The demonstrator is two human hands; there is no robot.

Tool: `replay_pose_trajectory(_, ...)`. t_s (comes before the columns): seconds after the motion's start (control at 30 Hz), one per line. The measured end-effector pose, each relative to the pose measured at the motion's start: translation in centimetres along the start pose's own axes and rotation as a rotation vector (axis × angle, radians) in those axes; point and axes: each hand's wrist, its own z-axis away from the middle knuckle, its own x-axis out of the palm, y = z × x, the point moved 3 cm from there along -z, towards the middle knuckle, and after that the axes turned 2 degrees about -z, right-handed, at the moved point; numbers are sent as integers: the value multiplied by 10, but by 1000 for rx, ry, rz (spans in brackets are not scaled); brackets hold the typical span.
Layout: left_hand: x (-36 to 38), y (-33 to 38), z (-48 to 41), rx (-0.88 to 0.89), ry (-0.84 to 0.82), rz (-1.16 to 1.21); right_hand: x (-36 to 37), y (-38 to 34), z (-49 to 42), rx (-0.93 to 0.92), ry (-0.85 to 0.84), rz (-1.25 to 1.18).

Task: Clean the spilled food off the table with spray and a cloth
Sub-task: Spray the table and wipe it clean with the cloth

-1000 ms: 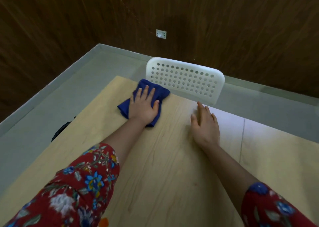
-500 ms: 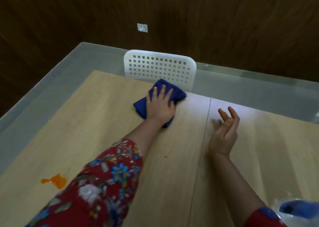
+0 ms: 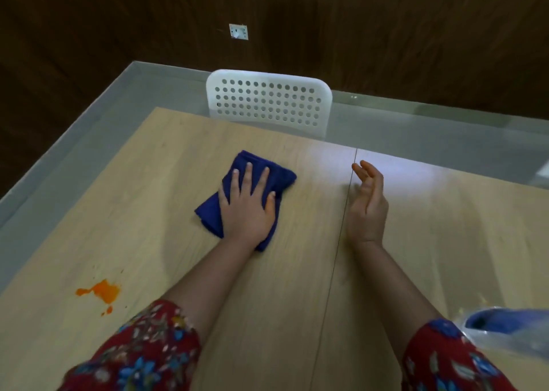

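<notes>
the orange spill (image 3: 102, 292) lies toward the tabletop's (image 3: 148, 182) near left edge, back-left of the cloth (image 3: 208, 214) pressed under the flat left hand (image 3: 246, 209) (the nearer one); right hand (image 3: 367, 209) loose, empty.

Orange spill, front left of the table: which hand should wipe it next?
Left, probably. The left hand lies flat on the blue cloth, and the orange spill is on its side of the table. The right hand is raised, empty, and farther from the spill.
</notes>
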Motion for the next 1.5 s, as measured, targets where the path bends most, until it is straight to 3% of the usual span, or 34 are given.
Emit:
replay_pose_trajectory(0.1, 4, 51, 11, 10, -18, 22, 0, 2, -1, 2, 26, 3)
replay_pose_trajectory(0.2, 14, 92, 61, 282, -60, 3, 0, 0, 1, 4, -34, 60)
replay_pose_trajectory(0.3, 17, 71, 75, 439, -41, 13, 11, -10, 26, 4, -76, 68)
replay_pose_trajectory(0.4, 10, 2, 45, 299, 24, 10, 38, -23, 62, 14, -89, 57)
replay_pose_trajectory(0.47, -1, -57, 23, 124, 45, -23, 61, -33, 79, 34, -199, 193)
replay_pose_trajectory(0.57, -17, -152, -3, -102, 48, -38, 79, -41, 87, -114, -421, 414)
replay_pose_trajectory(0.7, -33, -253, -18, -318, 25, 28, 82, -36, 85, -140, -469, 503)
replay_pose_trajectory(0.83, -32, -275, -3, -290, 49, 34, 86, -31, 85, -178, -523, 683)
replay_pose_trajectory(1.07, -22, -305, 118, -327, 71, -38, 90, -29, 86, -202, -545, 768)
replay_pose_trajectory(1.17, -20, -292, 114, -360, 72, -55, 92, -29, 85, -213, -539, 791)
replay_pose_trajectory(1.27, -19, -234, 83, -257, 82, -57, 91, -29, 84, -210, -536, 805)
replay_pose_trajectory(1.37, -7, -160, 110, 111, 52, -46, 89, -28, 85, -214, -552, 796)
replay_pose_trajectory(1.43, 0, -155, 154, 350, 6, -49, 88, -27, 85, -224, -550, 801)
replay_pose_trajectory(1.5, -5, -192, 174, 406, 8, -50, 89, -28, 85, -217, -535, 812)
